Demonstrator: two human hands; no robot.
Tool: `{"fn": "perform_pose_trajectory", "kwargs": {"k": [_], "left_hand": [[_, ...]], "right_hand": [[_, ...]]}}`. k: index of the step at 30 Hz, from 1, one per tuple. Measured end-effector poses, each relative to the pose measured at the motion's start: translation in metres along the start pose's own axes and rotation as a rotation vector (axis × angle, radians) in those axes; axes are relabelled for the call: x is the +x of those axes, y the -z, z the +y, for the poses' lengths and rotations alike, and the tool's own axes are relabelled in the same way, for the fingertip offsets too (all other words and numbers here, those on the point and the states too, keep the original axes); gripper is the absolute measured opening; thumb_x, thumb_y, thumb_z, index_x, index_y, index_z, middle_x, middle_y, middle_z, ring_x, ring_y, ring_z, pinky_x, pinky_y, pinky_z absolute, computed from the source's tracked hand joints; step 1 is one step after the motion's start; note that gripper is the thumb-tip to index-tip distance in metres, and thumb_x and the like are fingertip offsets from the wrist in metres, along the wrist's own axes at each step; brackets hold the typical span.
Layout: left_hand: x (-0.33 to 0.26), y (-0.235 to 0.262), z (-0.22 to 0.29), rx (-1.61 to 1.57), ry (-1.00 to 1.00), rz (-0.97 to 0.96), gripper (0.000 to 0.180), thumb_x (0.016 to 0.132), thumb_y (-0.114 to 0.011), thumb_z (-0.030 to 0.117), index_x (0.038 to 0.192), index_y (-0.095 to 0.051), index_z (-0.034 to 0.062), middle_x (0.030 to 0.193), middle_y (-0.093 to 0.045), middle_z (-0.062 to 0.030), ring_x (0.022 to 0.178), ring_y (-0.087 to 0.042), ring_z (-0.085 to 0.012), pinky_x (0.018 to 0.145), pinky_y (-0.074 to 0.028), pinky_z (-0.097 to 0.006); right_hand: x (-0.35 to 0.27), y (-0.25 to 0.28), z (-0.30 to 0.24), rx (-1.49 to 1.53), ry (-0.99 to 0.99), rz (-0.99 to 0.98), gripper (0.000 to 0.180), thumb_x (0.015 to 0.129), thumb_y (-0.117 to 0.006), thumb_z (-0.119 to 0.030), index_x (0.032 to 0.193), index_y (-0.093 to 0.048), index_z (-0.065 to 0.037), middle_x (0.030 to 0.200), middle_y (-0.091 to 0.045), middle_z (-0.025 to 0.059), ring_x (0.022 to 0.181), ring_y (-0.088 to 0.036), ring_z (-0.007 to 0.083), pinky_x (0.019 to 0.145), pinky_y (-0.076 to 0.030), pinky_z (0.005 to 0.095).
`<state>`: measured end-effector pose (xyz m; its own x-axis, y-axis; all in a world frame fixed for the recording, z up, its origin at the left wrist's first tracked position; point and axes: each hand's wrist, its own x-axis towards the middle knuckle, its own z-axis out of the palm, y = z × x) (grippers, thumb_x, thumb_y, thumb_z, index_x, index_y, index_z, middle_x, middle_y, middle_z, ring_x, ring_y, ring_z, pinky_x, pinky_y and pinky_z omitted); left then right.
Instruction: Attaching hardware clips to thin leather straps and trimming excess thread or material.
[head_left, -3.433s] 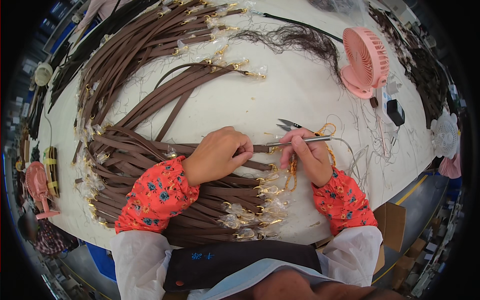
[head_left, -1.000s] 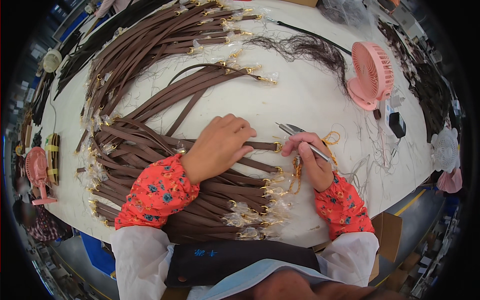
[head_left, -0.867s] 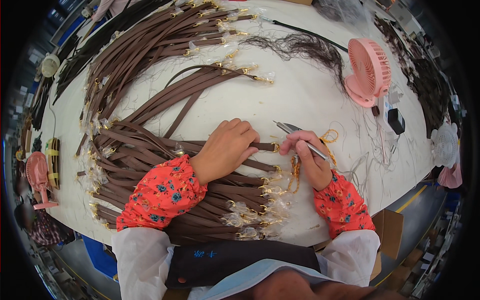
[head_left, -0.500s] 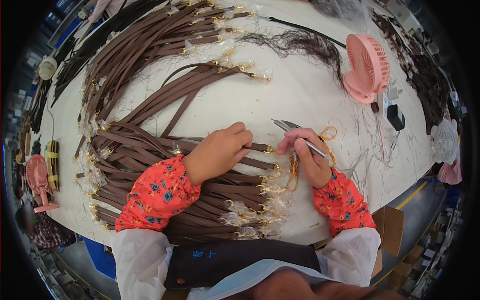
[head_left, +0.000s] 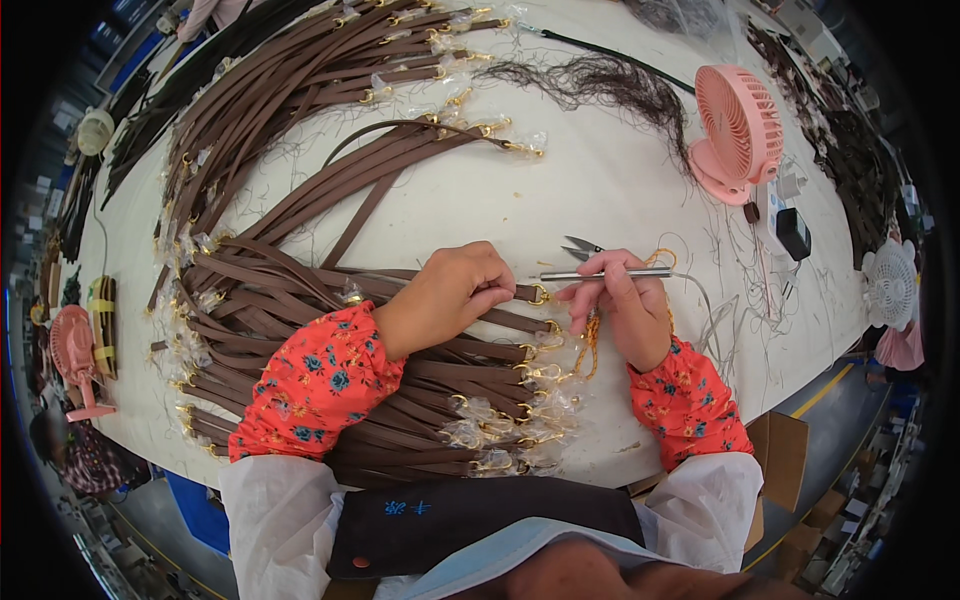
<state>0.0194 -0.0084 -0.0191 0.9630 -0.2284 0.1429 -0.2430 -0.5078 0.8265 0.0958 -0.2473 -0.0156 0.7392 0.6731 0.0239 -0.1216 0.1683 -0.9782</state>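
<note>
My left hand pinches the end of a brown leather strap just behind its gold clasp, atop a pile of brown straps on the white table. My right hand holds small thread snips, blades pointing left above the clasp, while its fingertips touch the clasp. An orange cord hangs under the right hand.
More brown straps fan across the far left. A tangle of dark thread, a pink desk fan and a small black device lie at the right. Another pink fan stands at the left edge.
My left hand has slid along the strap to its clasp end. The right hand has turned the snips from pointing up-left to lying level above the clasp.
</note>
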Motion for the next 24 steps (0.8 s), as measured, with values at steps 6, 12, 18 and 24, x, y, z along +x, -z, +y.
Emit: {"fn": "perform_pose_trajectory", "kwargs": {"k": [6, 12, 18, 24], "left_hand": [[0.0009, 0.0027, 0.0033, -0.018, 0.059, -0.014, 0.007, 0.085, -0.066, 0.005, 0.087, -0.062, 0.0001, 0.078, -0.058, -0.0085, 0.063, -0.055, -0.0154, 0.059, -0.045, -0.028], [0.0006, 0.0047, 0.0025, -0.168, 0.202, -0.072, 0.009, 0.086, -0.065, 0.009, 0.088, -0.061, 0.0006, 0.074, -0.062, -0.0098, 0.064, -0.059, -0.0177, 0.061, -0.047, -0.030], [-0.0003, 0.0069, 0.0019, -0.267, 0.235, -0.097, 0.011, 0.087, -0.066, 0.011, 0.088, -0.063, -0.0004, 0.070, -0.062, -0.0059, 0.064, -0.056, -0.0104, 0.061, -0.047, -0.026], [-0.0009, 0.0073, 0.0015, -0.287, 0.247, -0.116, 0.012, 0.088, -0.066, 0.011, 0.088, -0.064, -0.0003, 0.070, -0.062, -0.0042, 0.064, -0.054, -0.0086, 0.061, -0.046, -0.025]], "right_hand": [[-0.0017, -0.0015, -0.0002, -0.022, -0.065, -0.152, 0.032, 0.104, -0.041, -0.027, 0.108, -0.053, 0.002, 0.078, -0.063, 0.0101, 0.066, -0.062, 0.0147, 0.072, -0.051, 0.0273], [-0.0024, -0.0017, -0.0009, -0.008, -0.122, -0.160, 0.031, 0.104, -0.041, -0.026, 0.109, -0.053, 0.002, 0.080, -0.063, 0.0102, 0.067, -0.062, 0.0141, 0.069, -0.050, 0.0261], [-0.0031, -0.0007, -0.0018, -0.005, -0.133, -0.149, 0.031, 0.104, -0.041, -0.026, 0.109, -0.053, 0.002, 0.080, -0.064, 0.0105, 0.067, -0.062, 0.0143, 0.068, -0.050, 0.0260], [-0.0030, -0.0007, -0.0022, -0.005, -0.126, -0.160, 0.031, 0.104, -0.042, -0.027, 0.108, -0.053, 0.002, 0.080, -0.064, 0.0107, 0.067, -0.062, 0.0144, 0.067, -0.050, 0.0259]]}}
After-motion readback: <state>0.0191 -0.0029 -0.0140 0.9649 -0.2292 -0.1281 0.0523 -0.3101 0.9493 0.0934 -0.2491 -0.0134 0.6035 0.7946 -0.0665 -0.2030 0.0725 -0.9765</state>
